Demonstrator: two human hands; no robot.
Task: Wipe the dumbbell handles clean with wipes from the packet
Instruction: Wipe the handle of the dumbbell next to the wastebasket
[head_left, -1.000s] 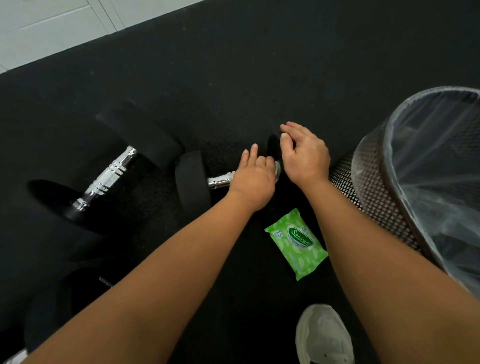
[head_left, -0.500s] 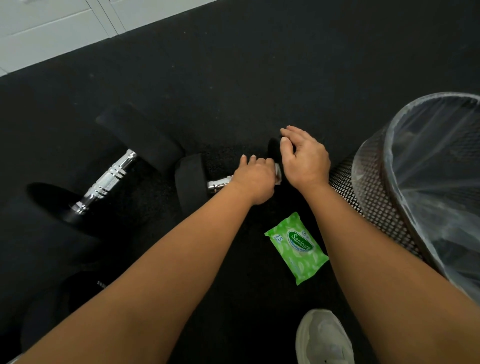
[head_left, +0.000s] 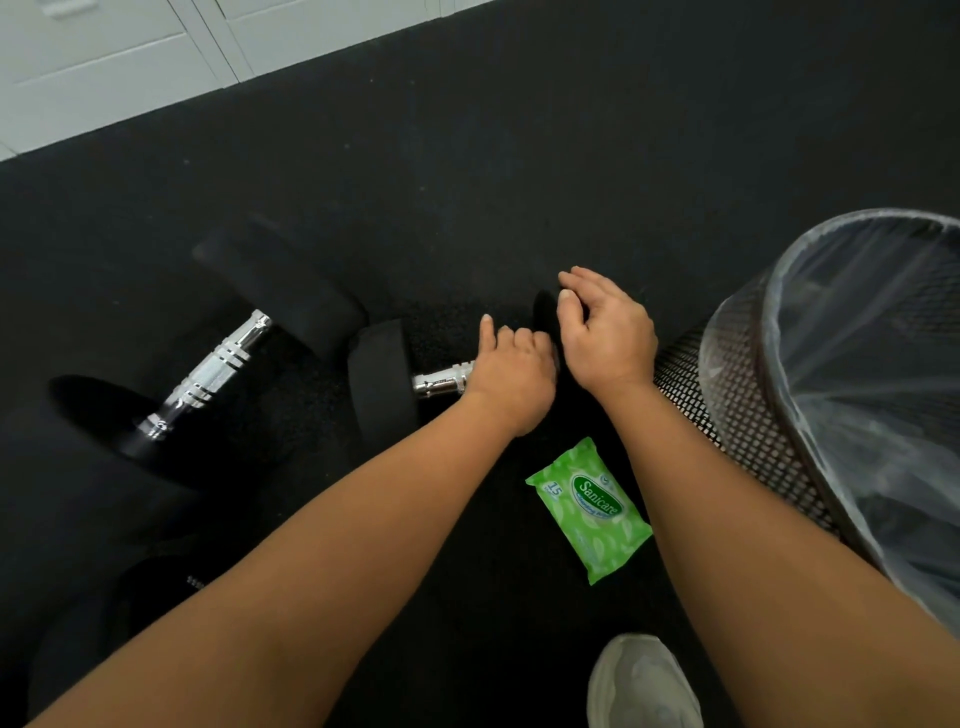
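Head view: chrome dumbbell handle within curled left hand; right hand slack-fingered.

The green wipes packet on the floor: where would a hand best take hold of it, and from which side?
Pinch the wipes packet across its narrow width, thumb and fingers on opposite long edges, coming from above. It lies flat on the floor mat, label up, so probably only its top and edges offer hold.
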